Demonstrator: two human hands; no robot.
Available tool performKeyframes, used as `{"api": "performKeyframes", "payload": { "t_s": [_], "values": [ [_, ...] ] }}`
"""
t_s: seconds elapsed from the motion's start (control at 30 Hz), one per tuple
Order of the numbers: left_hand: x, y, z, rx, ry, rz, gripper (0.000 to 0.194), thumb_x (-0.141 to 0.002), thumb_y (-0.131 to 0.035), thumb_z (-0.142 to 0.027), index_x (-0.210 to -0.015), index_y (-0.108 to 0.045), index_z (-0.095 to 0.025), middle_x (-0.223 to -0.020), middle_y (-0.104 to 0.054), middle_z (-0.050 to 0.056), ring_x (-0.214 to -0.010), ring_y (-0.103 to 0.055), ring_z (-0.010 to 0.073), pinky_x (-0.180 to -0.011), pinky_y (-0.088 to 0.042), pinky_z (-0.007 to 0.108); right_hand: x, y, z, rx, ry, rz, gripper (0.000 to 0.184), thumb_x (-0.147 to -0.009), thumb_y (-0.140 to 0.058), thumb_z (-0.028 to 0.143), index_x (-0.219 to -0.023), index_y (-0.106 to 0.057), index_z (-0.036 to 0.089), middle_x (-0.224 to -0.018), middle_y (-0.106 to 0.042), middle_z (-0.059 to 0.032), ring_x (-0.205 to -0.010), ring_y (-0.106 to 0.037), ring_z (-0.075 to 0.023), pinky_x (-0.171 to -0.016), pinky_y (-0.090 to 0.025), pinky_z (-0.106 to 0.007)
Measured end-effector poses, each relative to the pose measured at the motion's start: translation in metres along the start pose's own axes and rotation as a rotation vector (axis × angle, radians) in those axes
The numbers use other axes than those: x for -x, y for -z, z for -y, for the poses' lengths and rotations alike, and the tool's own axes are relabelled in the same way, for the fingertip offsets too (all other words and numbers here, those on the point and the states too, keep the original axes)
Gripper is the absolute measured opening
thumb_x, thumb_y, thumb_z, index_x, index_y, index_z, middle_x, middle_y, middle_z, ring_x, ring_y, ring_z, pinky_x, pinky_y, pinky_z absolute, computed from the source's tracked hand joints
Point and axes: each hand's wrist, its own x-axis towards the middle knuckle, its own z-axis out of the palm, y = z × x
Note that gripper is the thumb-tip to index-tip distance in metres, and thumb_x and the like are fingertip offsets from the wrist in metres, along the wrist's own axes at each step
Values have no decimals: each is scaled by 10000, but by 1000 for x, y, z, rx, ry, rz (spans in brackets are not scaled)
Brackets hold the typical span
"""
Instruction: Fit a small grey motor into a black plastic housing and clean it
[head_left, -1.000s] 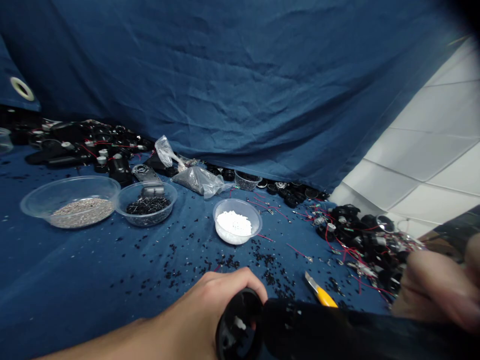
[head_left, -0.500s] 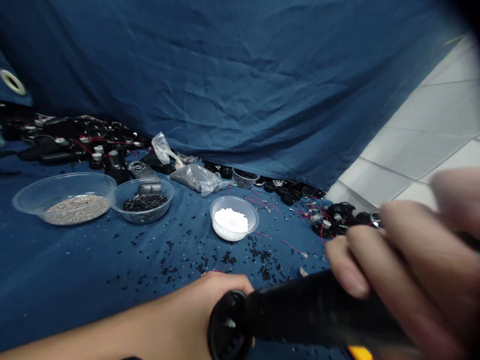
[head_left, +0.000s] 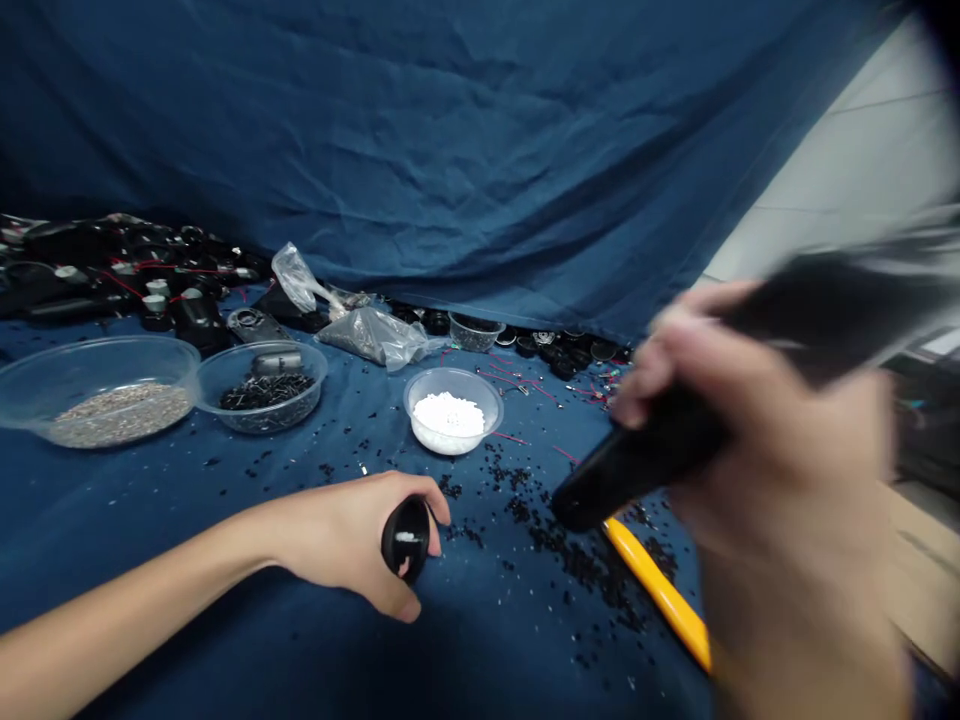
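My left hand (head_left: 352,540) rests low on the blue cloth (head_left: 150,560), its fingers curled round a small round black part (head_left: 406,538) with a white mark on its face. My right hand (head_left: 780,450) is raised close to the camera and blurred. It is wrapped round a long black handle-shaped piece (head_left: 660,450) that slants down to the left, with its dark end hanging above the cloth. A yellow-handled tool (head_left: 660,592) lies on the cloth just under that end.
A small clear cup of white bits (head_left: 452,411) stands in the middle. At the left are a bowl of black pieces (head_left: 262,387) and a bowl of grey grains (head_left: 97,389). Plastic bags (head_left: 375,338), black parts with red wires (head_left: 135,275) and scattered black specks (head_left: 555,540) cover the cloth.
The long black piece has come apart from the round black part. My right hand lifted it up and right, while my left hand stayed low with the round part.
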Motion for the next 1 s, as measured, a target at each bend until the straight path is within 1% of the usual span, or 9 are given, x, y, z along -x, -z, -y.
{"api": "performKeyframes", "payload": {
  "t_s": [0.03,0.07,0.1,0.2,0.5,0.63,0.73,0.83,1.0],
  "values": [
    [0,-1,0,-37,-3,-14,557,-585,-806,-286,-1090,-576,-233,-1008,-671,1,-845,-655,227,-665,-502,288,3,-15,-4,-25,-39,17,200,-760,-773,294,-762,-600,193,-597,-540,36,-477,-506,-113,-438,-421,-245],
    [-1,-3,0,-79,-11,-39,556,-581,-804,-287,-1090,-587,-236,-1025,-661,1,-869,-650,230,-691,-502,291,6,-28,-10,-65,-92,53,190,-755,-776,280,-770,-610,189,-588,-556,34,-473,-518,-119,-430,-430,-245],
    [0,-4,0,-126,-22,-70,554,-580,-801,-285,-1093,-597,-241,-1051,-652,1,-909,-640,236,-731,-499,297,9,-38,-16,-102,-141,49,204,-749,-784,292,-778,-612,186,-573,-561,35,-463,-522,-122,-419,-431,-243],
    [1,-6,-2,-221,-41,-152,560,-577,-795,-278,-1103,-605,-258,-1091,-636,-9,-1003,-602,247,-829,-474,315,14,-52,-31,-157,-241,42,264,-731,-803,335,-806,-600,184,-563,-569,40,-459,-531,-124,-415,-444,-238],
    [0,-9,0,-248,-11,-135,548,-601,-769,-283,-1112,-569,-296,-1009,-631,-18,-989,-581,245,-825,-456,348,14,-53,-43,-81,-188,18,183,-740,-773,283,-730,-616,189,-541,-535,48,-457,-502,-113,-425,-416,-243],
    [0,-11,1,-240,-16,-125,546,-603,-767,-282,-1109,-562,-295,-977,-626,-17,-959,-584,243,-786,-454,334,14,-54,-51,-62,-203,26,208,-732,-783,310,-744,-620,182,-555,-538,49,-469,-503,-112,-427,-411,-239],
    [1,-10,-1,-240,-34,-136,537,-617,-763,-290,-1114,-560,-277,-989,-627,-5,-977,-580,256,-805,-445,340,14,-54,-54,-65,-211,50,223,-737,-789,318,-753,-620,173,-565,-544,47,-482,-510,-112,-447,-415,-239],
    [1,-9,-3,-247,-37,-137,537,-630,-759,-305,-1127,-561,-266,-1008,-627,9,-1008,-566,276,-843,-430,365,14,-55,-53,-91,-219,61,243,-728,-805,320,-756,-619,168,-564,-546,46,-475,-510,-111,-448,-417,-237],
    [1,-9,-4,-257,-27,-147,533,-639,-753,-310,-1135,-560,-275,-1008,-625,10,-1030,-555,289,-836,-432,368,15,-54,-47,-90,-217,77,211,-748,-789,308,-756,-623,178,-561,-543,48,-461,-512,-110,-436,-424,-233]
  ]
}}
